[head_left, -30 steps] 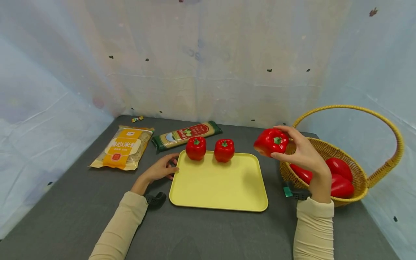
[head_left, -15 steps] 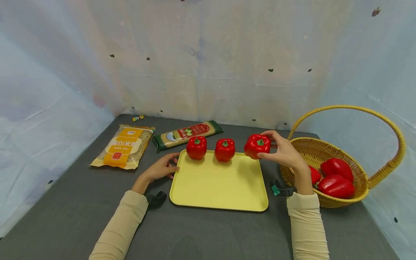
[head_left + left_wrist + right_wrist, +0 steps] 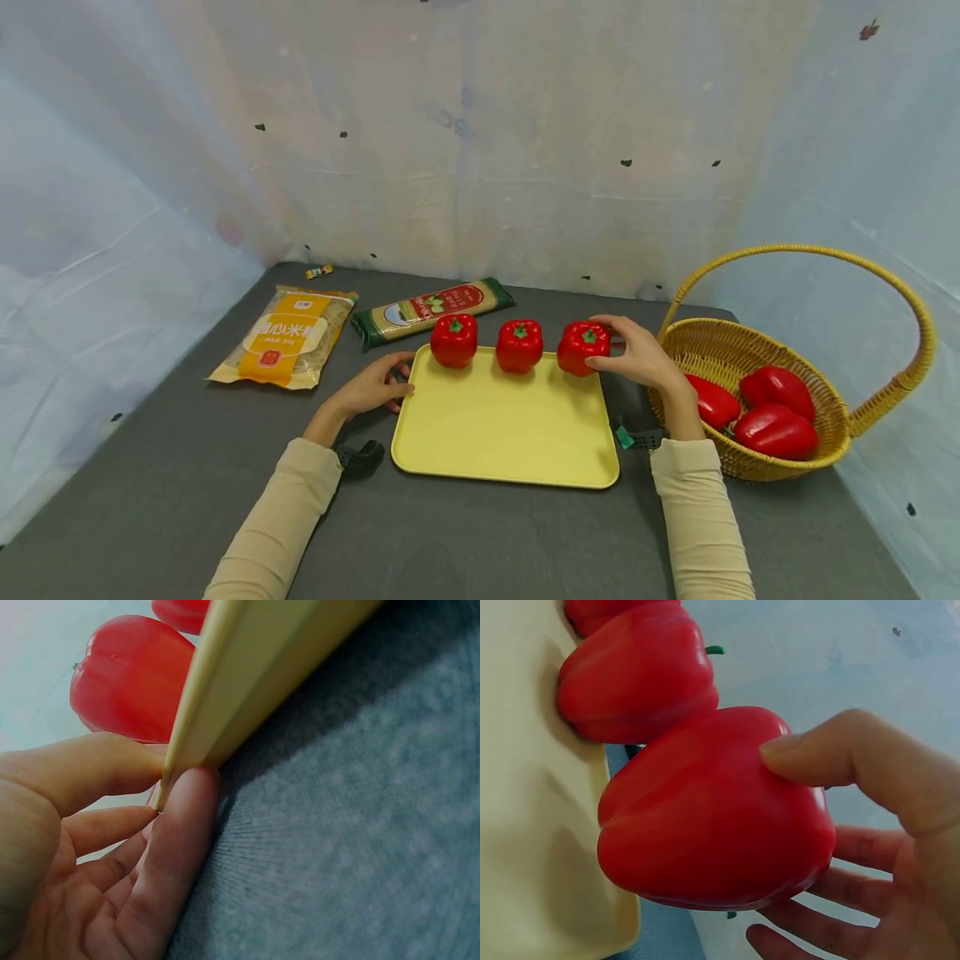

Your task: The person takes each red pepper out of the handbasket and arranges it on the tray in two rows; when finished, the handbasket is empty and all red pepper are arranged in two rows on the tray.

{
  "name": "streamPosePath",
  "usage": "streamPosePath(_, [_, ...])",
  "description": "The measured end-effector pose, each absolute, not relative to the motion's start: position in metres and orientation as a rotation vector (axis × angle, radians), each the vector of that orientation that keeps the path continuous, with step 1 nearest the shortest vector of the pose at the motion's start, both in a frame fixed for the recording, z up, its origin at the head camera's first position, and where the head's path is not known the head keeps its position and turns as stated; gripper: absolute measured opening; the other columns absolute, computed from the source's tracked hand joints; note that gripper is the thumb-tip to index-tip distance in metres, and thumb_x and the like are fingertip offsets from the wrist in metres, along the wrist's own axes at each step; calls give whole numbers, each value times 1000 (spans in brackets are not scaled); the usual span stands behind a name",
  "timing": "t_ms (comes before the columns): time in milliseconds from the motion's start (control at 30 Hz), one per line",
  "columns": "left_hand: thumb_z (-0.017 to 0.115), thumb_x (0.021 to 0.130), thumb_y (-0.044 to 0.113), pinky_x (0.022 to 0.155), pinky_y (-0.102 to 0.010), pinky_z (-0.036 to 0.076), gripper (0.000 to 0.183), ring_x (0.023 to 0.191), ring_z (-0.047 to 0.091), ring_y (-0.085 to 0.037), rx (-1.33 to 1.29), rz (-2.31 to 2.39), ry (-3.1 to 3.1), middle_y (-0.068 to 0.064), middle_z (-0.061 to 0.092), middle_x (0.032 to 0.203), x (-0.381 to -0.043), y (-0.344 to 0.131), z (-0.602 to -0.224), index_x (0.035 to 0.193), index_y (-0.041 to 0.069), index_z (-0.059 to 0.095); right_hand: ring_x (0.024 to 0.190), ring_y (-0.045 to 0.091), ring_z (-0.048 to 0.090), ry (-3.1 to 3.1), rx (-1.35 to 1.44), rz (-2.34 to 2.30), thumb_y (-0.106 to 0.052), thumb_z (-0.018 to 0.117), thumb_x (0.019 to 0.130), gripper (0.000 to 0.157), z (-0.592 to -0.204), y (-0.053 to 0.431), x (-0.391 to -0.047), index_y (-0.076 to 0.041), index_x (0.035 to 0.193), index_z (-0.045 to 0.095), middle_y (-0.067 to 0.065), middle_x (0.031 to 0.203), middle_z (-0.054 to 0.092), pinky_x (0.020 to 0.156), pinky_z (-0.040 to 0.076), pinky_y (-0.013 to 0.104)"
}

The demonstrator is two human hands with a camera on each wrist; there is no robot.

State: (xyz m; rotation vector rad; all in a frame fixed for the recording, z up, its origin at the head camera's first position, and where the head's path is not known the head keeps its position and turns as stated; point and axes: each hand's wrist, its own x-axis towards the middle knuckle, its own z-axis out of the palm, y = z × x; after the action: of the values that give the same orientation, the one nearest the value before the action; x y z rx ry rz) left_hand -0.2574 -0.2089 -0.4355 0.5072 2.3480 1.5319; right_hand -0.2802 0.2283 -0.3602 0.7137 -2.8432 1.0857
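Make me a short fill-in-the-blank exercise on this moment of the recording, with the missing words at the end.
1. The left hand pinches the edge of the tray, which is colored ____.
2. The right hand holds a bell pepper whose stem is colored ____.
3. Counting the held one, ____ bell peppers form a row at the tray's far edge.
4. In the head view, the wicker basket stands to the ____ of the tray.

Missing words: yellow; green; three; right.

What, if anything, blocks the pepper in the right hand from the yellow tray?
Nothing visible stands between the held red pepper and the yellow tray; the middle pepper is beside it, to its left, not in the way.
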Motion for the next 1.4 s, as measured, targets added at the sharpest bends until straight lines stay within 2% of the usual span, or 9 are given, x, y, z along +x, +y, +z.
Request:
streamPosePath(300, [58, 91, 5, 56, -32, 56, 63, 70, 50, -21, 512, 1540, 2345, -24, 42, 114, -255, -208, -434, 144, -5, 25, 117, 37, 48, -2883, 667, 1181, -22, 75, 80, 70, -369, 226, -283, -2, 136, 37, 20, 131, 46, 99, 41, 51])
streamPosePath(600, [58, 92, 7, 58, -32, 56, 61, 70, 50, -20, 506, 1519, 2370, -20, 43, 113, -257, -208, -434, 144, -2, 27, 119, 46, 43, -2875, 665, 1238, -5, 68, 83, 64, -344, 212, -262, 11, 135, 34, 31, 133, 40, 100, 37, 56])
streamPosePath(867, [58, 92, 7, 57, -31, 56, 61, 69, 50, -19, 495, 1514, 2372, -19, 44, 112, -257, -208, -433, 144, -2, 27, 123, 42, 42, -2871, 680, 1219, -15, 70, 85, 68, -372, 224, -286, 2, 140, 34, 24, 138, 39, 101, 37, 53])
streamPosePath(1200, [59, 92, 8, 58, -32, 56, 62, 70, 50, -20, 497, 1515, 2370, -19, 44, 113, -256, -208, -434, 144, -2, 27, 123, 41, 41, -2852, 704, 1231, -18, 73, 82, 75, -374, 225, -288, -2, 142, 31, 22, 140, 37, 101, 36, 55])
streamPosePath(1400, [59, 92, 8, 58, -33, 56, 61, 70, 49, -21, 506, 1517, 2372, -20, 43, 113, -257, -207, -435, 144, -2, 28, 127, 40, 36, -2820, 680, 1168, -24, 75, 80, 79, -374, 225, -288, -5, 143, 31, 20, 142, 35, 104, 31, 57])
